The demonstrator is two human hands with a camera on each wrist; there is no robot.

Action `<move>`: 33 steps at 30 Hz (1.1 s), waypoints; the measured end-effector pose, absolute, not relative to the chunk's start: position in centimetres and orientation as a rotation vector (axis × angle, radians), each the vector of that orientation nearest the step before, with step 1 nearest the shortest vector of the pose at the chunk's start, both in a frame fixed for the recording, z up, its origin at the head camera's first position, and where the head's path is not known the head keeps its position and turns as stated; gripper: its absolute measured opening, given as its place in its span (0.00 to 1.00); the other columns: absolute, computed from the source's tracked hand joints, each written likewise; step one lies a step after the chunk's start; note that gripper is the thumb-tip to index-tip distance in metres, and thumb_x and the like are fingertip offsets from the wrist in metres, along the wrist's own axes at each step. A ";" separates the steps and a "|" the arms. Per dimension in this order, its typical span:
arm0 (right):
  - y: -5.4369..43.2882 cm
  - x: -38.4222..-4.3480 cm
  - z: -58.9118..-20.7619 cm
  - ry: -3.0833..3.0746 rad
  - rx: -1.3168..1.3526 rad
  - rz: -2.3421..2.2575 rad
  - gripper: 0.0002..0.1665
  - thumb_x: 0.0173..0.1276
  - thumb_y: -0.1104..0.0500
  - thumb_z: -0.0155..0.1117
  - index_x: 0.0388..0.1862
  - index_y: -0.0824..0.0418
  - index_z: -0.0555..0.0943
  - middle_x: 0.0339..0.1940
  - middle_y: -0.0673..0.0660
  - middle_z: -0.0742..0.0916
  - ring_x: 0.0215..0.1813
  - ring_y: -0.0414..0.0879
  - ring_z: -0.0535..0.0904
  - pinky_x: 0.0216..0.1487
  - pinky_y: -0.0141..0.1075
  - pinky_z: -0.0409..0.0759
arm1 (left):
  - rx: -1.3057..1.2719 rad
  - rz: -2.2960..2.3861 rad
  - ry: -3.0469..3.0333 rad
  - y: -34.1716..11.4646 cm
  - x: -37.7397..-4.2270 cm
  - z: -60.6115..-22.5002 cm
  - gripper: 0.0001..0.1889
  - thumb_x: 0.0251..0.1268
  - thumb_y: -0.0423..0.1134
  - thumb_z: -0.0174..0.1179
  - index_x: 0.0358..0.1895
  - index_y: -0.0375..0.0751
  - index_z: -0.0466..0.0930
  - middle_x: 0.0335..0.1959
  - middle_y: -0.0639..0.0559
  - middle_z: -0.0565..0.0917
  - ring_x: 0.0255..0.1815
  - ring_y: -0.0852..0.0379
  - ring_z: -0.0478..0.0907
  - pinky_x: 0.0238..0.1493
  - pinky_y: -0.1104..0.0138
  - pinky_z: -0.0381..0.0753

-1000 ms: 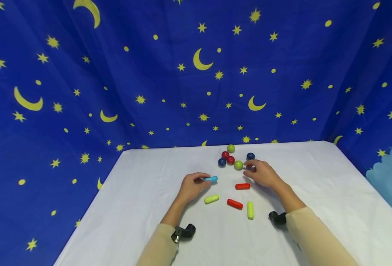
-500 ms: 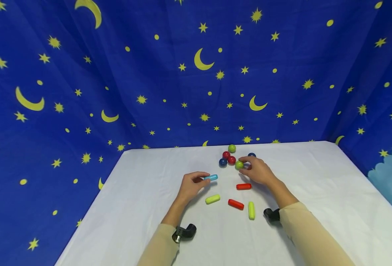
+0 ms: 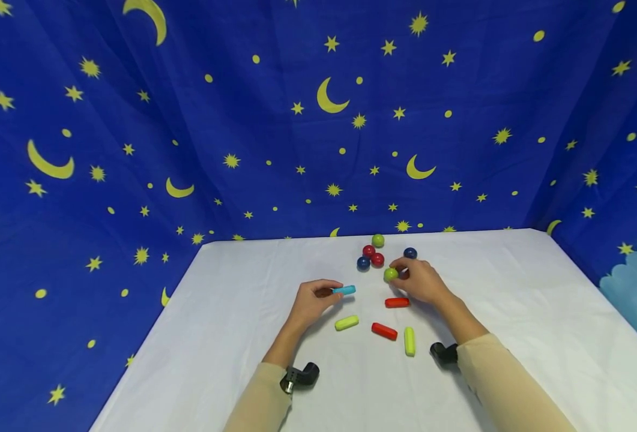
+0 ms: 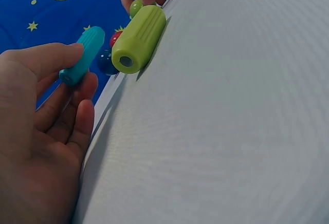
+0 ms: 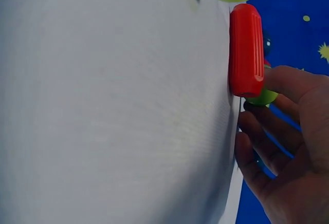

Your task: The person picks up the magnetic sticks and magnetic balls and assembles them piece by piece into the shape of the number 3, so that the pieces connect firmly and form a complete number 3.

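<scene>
Head view: left hand is pinching one light blue stick, thumb and fingers narrowed on it above the left-middle part of the white counter. Right hand is pinching one green ball, fingers narrowed around it, just behind the upper red stick. Balls are totalling six: held green ball, second green ball at the back, two red balls, two dark blue balls. Both reds and one blue are clustering; the other blue is sitting just beyond the right hand. Sticks are totalling five: the light blue one, two red, two yellow-green sticks; reds and yellow-greens are lying between the arms.

Left wrist view: thumb and fingers are holding the light blue stick; one yellow-green stick is lying near, showing a grey disc at its end.

Right wrist view: one red stick is partly hiding the held green ball and thumb tip; other fingers are curving loosely.
</scene>
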State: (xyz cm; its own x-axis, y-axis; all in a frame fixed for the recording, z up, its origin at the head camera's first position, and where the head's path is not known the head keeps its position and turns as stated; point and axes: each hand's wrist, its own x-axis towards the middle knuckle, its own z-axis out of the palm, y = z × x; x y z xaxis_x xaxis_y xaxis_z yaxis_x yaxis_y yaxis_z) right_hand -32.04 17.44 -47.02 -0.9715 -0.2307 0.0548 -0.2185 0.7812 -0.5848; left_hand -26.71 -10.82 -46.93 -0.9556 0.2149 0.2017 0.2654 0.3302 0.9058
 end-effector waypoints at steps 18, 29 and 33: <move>16.9 -29.9 -46.2 2.899 -0.503 -0.999 0.19 0.57 0.48 0.70 0.48 0.49 0.81 0.38 0.46 0.85 0.38 0.41 0.77 0.39 0.35 0.77 | -0.401 -1.828 -2.494 -11.1 -28.4 -49.8 0.12 0.52 0.44 0.70 0.41 0.53 0.87 0.42 0.53 0.87 0.40 0.59 0.82 0.44 0.68 0.80; 15.6 -28.6 -45.7 2.843 -0.618 -1.061 0.18 0.57 0.49 0.70 0.47 0.46 0.82 0.35 0.42 0.85 0.34 0.40 0.77 0.31 0.32 0.77 | -0.431 -1.840 -2.514 -11.2 -28.3 -49.8 0.12 0.51 0.47 0.70 0.41 0.54 0.87 0.41 0.54 0.87 0.40 0.59 0.82 0.44 0.68 0.81; 15.2 -28.2 -45.6 2.840 -0.647 -1.062 0.16 0.57 0.50 0.70 0.46 0.46 0.82 0.34 0.40 0.85 0.34 0.39 0.77 0.33 0.31 0.77 | -0.446 -1.837 -2.518 -11.1 -28.4 -49.8 0.13 0.50 0.48 0.71 0.41 0.54 0.87 0.41 0.54 0.87 0.40 0.59 0.82 0.44 0.68 0.81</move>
